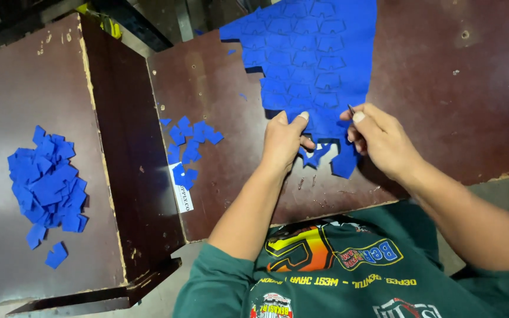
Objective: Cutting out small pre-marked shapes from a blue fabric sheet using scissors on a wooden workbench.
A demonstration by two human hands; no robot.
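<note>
A large blue sheet (307, 53), die-cut into many small shapes, lies on the dark brown table (455, 106). My left hand (283, 140) pinches the sheet's ragged near edge, thumb on top. My right hand (378, 138) grips the same edge from the right and holds a thin dark tool, its tip showing above the thumb. Torn blue scraps hang between my two hands.
A few loose blue cut pieces (188, 147) lie on the table to the left of my hands, near a white label. A bigger pile of blue pieces (47, 185) sits on a separate brown board at far left. A dark gap divides the two surfaces.
</note>
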